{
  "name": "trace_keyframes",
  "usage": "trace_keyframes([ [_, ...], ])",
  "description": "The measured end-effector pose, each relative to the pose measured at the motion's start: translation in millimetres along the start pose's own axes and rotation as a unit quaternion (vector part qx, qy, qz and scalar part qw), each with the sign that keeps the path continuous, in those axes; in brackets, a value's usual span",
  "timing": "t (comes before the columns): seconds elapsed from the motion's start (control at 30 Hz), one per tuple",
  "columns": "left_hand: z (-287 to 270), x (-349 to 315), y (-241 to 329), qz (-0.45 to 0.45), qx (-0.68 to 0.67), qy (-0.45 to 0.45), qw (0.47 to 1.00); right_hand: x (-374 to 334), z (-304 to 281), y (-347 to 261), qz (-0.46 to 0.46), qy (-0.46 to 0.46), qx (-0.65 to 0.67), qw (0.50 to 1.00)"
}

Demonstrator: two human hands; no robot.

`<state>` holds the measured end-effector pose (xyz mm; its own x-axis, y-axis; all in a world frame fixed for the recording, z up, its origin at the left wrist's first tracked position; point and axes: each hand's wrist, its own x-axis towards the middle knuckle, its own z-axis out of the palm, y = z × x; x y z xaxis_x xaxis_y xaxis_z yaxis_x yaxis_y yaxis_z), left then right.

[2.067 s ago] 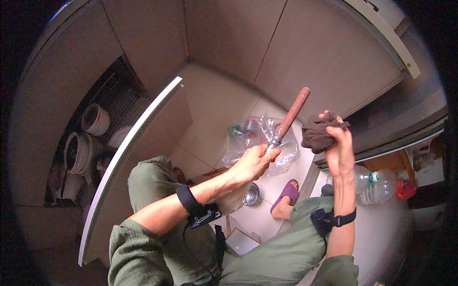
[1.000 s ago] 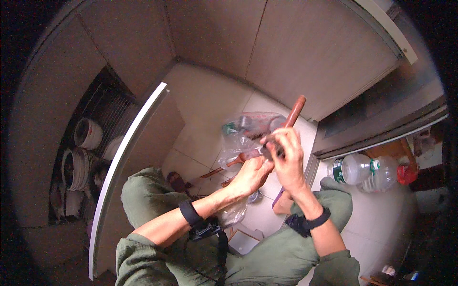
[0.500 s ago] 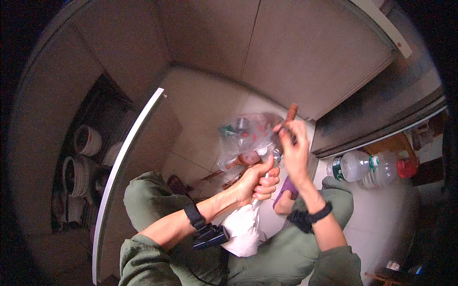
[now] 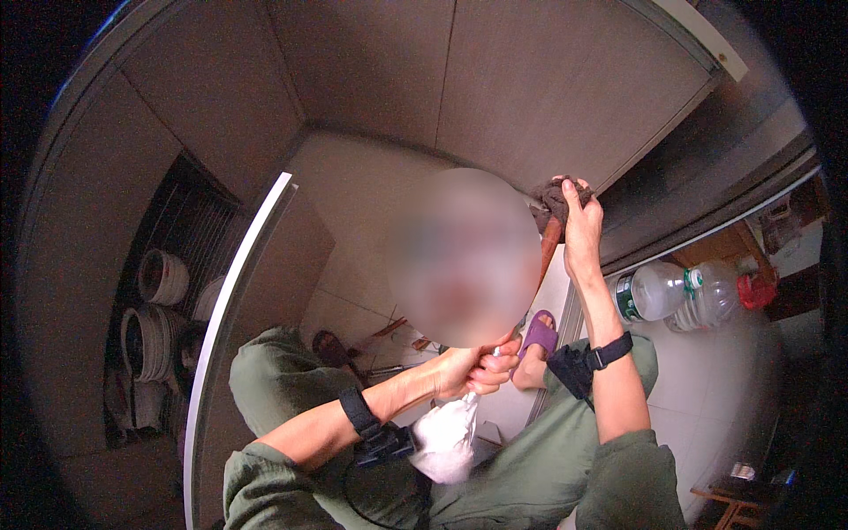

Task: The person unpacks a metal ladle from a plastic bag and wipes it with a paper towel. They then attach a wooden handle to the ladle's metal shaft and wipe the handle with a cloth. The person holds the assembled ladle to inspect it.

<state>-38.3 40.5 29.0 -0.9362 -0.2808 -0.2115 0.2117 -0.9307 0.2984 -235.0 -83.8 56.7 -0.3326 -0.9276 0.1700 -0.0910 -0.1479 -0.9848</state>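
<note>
Here, the brown rod (image 4: 549,248) slants up-right to the dark cloth (image 4: 556,196).

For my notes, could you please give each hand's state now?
Left hand: closed on the white bag.
Right hand: holding the dark cloth at the brown handle.

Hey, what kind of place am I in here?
Probably a home kitchen, judging by the stacked bowls, the wire rack and what looks like an open cabinet door.
</note>
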Motion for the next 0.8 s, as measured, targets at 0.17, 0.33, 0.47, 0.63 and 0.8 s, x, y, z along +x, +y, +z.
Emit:
trace_keyframes([
  [0.17,-20,3,-2,0.054,0.206,0.104,0.971,-17,2,-3,0.066,0.008,0.107,0.992],
  [0.33,-34,-3,12,0.234,0.581,0.287,0.724,-24,-7,-16,-0.034,-0.050,0.015,0.998],
  [0.47,-33,-20,30,0.220,0.740,0.367,0.520,-20,-17,-11,-0.044,-0.054,-0.175,0.982],
  [0.63,-40,-41,62,0.184,0.866,0.340,0.316,-29,-33,-4,0.086,-0.106,-0.388,0.912],
  [0.8,-46,-58,83,0.274,0.899,0.266,0.216,-51,-41,-5,0.332,-0.258,-0.057,0.905],
])
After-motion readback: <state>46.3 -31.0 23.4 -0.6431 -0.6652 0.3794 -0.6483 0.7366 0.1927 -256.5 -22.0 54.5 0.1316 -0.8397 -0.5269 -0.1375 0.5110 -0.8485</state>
